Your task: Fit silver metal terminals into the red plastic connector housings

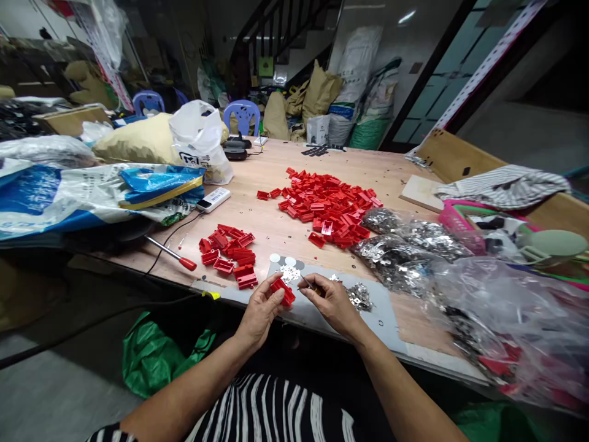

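Between the fingers and thumb of my left hand [260,310] is a red plastic housing [284,293], held just over the front edge of the table. My right hand [332,299] grips a thin pointed tool [316,287] with a dark and yellow handle. Its tip points toward the housing but stays apart from it. Under the hands lies a grey mat [380,307] with a heap of small white-silver pieces [289,273] and a pile of small metal clips [359,297]. Several red housings [230,248] lie left of my left hand.
A large heap of red housings [326,202] covers the table's middle. Clear bags of metal parts [391,255] and a pink basket [462,224] stand right. A red-handled screwdriver [186,263], a white device [214,200] with a cable, and plastic sacks [92,190] are left.
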A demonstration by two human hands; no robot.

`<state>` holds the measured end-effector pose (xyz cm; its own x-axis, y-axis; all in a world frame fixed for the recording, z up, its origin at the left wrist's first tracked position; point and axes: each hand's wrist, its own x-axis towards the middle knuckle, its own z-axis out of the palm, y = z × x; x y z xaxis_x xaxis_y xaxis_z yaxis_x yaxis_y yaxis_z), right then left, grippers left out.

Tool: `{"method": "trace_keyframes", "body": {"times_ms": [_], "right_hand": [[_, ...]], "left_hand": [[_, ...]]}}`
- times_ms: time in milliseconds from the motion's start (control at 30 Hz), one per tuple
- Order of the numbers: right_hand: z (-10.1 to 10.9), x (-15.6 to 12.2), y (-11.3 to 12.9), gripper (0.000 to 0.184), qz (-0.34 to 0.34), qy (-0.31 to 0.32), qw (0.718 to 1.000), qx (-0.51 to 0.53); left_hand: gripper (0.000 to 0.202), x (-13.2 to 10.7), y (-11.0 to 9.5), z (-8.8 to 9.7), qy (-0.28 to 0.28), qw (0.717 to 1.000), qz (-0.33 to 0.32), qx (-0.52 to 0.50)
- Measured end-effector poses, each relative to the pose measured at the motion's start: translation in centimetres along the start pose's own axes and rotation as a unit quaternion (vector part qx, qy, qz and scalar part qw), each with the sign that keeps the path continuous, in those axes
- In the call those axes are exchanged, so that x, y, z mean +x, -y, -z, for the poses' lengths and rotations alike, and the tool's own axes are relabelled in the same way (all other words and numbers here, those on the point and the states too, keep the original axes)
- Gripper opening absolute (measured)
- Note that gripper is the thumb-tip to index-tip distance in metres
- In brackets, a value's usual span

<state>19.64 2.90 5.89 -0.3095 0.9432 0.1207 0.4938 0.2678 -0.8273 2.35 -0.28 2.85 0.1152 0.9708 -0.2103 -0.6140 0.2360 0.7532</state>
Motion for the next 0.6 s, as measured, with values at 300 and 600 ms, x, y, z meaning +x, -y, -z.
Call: {"method": "trace_keyframes", "body": {"times_ms": [300, 600], "right_hand": [[-0.6, -0.9, 0.8, 0.01, 0.084, 0.029, 0.994, -0.062], [0.1, -1.3, 0.8, 0.013, 0.089, 0.082, 0.992, -0.033]], "left_hand": [[0.05, 0.2, -0.1, -0.1, 0.017, 1.0, -0.004, 0.003], [0.045, 0.1, -0.3, -0.2, 0.035, 0.999, 0.007, 0.012]]}}
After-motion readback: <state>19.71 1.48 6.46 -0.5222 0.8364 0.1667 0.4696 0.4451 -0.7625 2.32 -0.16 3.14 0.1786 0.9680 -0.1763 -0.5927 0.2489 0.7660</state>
